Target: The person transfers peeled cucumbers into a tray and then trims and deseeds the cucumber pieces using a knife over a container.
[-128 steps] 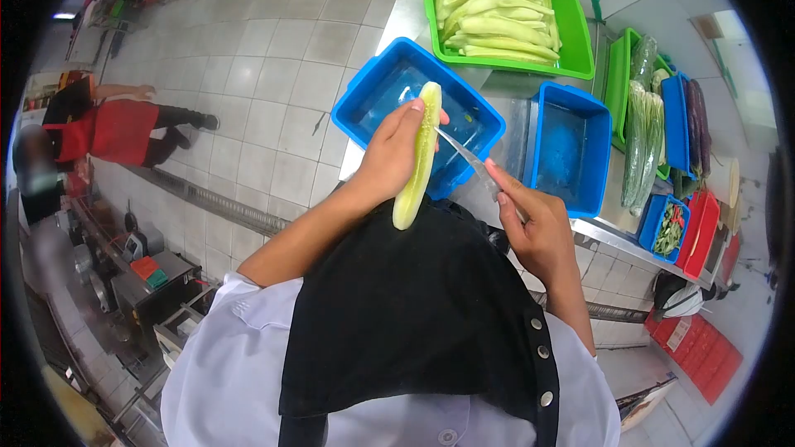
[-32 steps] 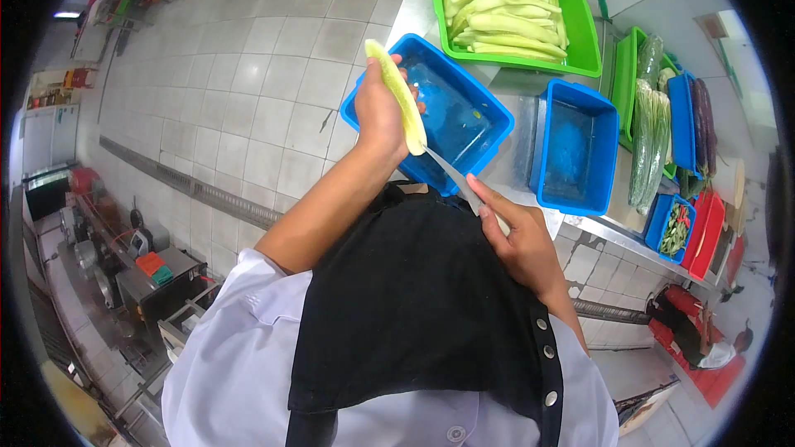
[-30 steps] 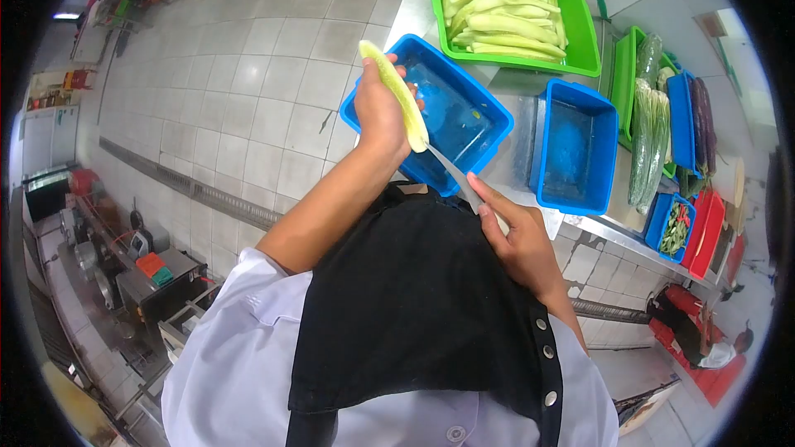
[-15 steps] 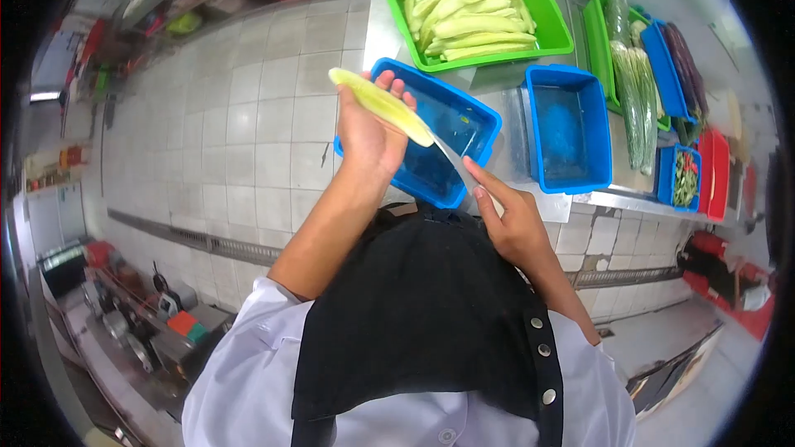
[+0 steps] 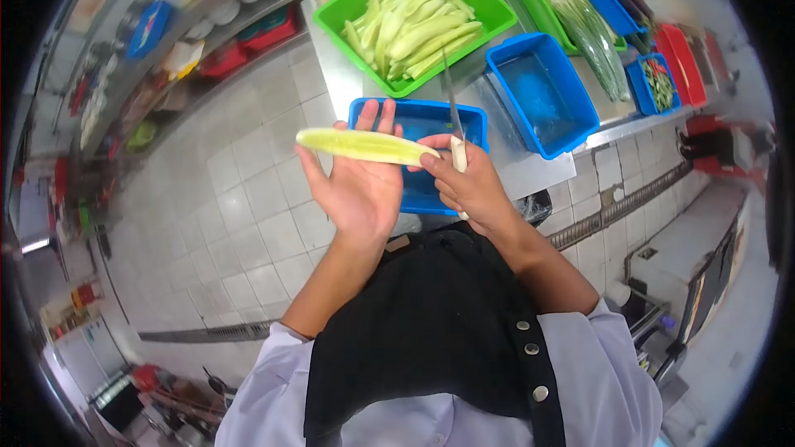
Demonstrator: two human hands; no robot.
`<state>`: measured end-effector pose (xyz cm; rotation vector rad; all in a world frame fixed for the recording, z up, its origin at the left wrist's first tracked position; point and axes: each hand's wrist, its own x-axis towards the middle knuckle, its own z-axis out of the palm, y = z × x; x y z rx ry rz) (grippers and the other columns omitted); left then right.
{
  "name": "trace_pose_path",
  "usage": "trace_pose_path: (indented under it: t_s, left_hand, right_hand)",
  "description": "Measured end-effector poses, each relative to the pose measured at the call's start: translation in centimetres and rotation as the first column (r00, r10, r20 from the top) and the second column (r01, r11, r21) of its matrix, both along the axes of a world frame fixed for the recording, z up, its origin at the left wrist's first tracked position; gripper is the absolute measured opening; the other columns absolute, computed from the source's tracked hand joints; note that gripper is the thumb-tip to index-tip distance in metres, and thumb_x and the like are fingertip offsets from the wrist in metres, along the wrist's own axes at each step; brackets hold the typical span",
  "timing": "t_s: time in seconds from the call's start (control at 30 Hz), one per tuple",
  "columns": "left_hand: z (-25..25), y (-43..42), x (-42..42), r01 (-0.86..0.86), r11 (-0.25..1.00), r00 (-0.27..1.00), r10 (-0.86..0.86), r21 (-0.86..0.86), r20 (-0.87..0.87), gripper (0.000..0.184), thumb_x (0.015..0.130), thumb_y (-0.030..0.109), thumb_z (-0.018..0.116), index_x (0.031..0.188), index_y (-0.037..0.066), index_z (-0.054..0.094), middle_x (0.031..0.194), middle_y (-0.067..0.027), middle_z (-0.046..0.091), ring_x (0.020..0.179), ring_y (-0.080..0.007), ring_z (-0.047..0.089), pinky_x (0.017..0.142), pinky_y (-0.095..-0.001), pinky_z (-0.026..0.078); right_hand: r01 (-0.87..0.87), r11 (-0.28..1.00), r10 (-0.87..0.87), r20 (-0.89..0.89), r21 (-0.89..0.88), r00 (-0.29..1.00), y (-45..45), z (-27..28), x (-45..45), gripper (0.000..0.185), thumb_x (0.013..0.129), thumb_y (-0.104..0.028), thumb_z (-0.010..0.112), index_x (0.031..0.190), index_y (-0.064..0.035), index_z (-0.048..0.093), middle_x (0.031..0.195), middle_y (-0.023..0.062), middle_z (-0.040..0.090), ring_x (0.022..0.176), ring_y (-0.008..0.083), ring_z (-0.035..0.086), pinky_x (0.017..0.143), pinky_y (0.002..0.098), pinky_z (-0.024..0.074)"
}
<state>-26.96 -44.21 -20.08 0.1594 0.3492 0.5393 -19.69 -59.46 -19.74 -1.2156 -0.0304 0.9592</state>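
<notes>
A cucumber half crosses above the left rim of the near blue tub, its end pinched by the right hand, which grips a knife; the left hand spreads beneath, apparently touching.

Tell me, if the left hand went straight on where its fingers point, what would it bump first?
Probably the near corner of the green tub, just ahead of the left hand. Height is hard to tell: if low, it might hit the far rim of the blue tub below first.
</notes>
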Motion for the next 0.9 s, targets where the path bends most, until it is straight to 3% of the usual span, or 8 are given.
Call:
trace_pose_path:
  t_s: [0.23,0.3,0.33,0.43,0.5,0.57,0.67,0.9]
  left_hand:
    - [2.1,4.3,-4.9,0.456,0.882,0.868,-0.412,-0.119,0.277,0.095,0.102,0.077,0.039,0.167,0.009,0.026,0.174,-0.0274,0.019,0.158,-0.0486,0.026,0.129,-0.0616,0.023]
    - [0.9,6.3,-5.8,0.857,0.509,0.482,-0.846,0.078,0.225,0.099,0.101,0.078,0.04,0.168,0.007,0.025,0.175,-0.0269,0.012,0.16,-0.0463,0.023,0.125,-0.0626,0.031]
    - [1.0,6.2,-6.0,0.889,0.431,0.426,-0.902,0.154,0.068,0.088,0.107,0.07,0.036,0.165,0.004,0.028,0.166,-0.0316,0.033,0.143,-0.042,0.054,0.107,-0.0531,0.057]
    - [1.1,7.0,-5.0,0.947,0.058,0.17,-0.925,0.317,-0.34,0.074,0.113,0.059,0.033,0.163,0.004,0.031,0.14,-0.0284,0.061,0.1,-0.0311,0.076,0.075,-0.0347,0.066]
    - [1.3,5.7,-5.0,0.944,0.15,0.279,-0.837,0.293,-0.471,0.063,0.116,0.05,0.029,0.159,0.004,0.038,0.115,-0.0193,0.072,0.068,-0.0196,0.072,0.051,-0.0247,0.058]
    - [1.6,5.8,-4.6,0.875,0.175,0.417,-0.748,0.452,-0.516,0.062,0.116,0.052,0.032,0.157,0.007,0.042,0.115,-0.0151,0.071,0.071,-0.0173,0.07,0.053,-0.0252,0.055]
    - [2.4,5.6,-4.8,0.861,0.238,0.468,-0.716,0.448,-0.518,0.061,0.116,0.049,0.03,0.16,0.008,0.037,0.118,-0.0174,0.07,0.07,-0.0172,0.071,0.05,-0.0252,0.056]
    - [3.3,5.3,-6.3,0.841,0.267,0.504,-0.702,0.47,-0.503,0.06,0.117,0.045,0.028,0.161,0.006,0.035,0.118,-0.0199,0.069,0.067,-0.0176,0.07,0.047,-0.0239,0.056]
  right_hand:
    - [-0.088,0.985,0.069,0.128,0.149,0.989,-2.2,0.0,2.3,0.028,0.105,-0.017,0.07,0.128,-0.0017,0.064,0.088,0.0019,0.07,0.047,0.0007,0.039,0.041,0.021,0.0266]
    - [-0.204,0.971,0.185,0.149,0.124,0.971,-2.6,1.4,3.2,0.026,0.106,-0.015,0.068,0.127,-0.0011,0.066,0.093,0.0033,0.07,0.056,0.0042,0.051,0.05,0.0216,0.0411]
    - [-0.271,0.962,0.261,0.319,-0.014,0.911,-2.0,2.2,3.1,0.03,0.104,-0.013,0.07,0.13,-0.0009,0.065,0.094,0.0028,0.069,0.062,0.0037,0.052,0.054,0.0217,0.041]
    - [-0.327,0.943,0.328,0.316,-0.059,0.89,-0.2,2.4,1.4,0.038,0.098,-0.015,0.075,0.133,-0.0025,0.066,0.096,-0.0001,0.068,0.08,0.0052,0.056,0.068,0.0243,0.0442]
    - [-0.121,0.964,0.257,0.721,-0.236,0.644,0.5,3.1,0.5,0.033,0.101,-0.019,0.072,0.13,-0.0026,0.069,0.093,-0.001,0.065,0.078,0.007,0.054,0.069,0.0266,0.044]
    - [-0.103,0.961,0.262,0.725,-0.257,0.637,-0.2,4.5,-0.2,0.027,0.107,-0.019,0.063,0.127,-0.0018,0.069,0.087,0.0,0.062,0.077,0.0081,0.053,0.068,0.0278,0.0435]
    - [0.086,0.857,0.374,0.726,-0.509,0.578,-1.7,4.1,-1.4,0.02,0.109,-0.016,0.059,0.119,0.0002,0.063,0.094,0.0179,0.072,0.081,0.0345,0.07,0.075,0.04,0.0526]
    - [0.204,0.916,0.196,0.827,-0.347,0.527,0.0,5.4,-2.8,0.037,0.109,-0.009,0.056,0.145,-0.0055,0.061,0.102,0.0201,0.075,0.08,0.031,0.07,0.076,0.0373,0.0527]
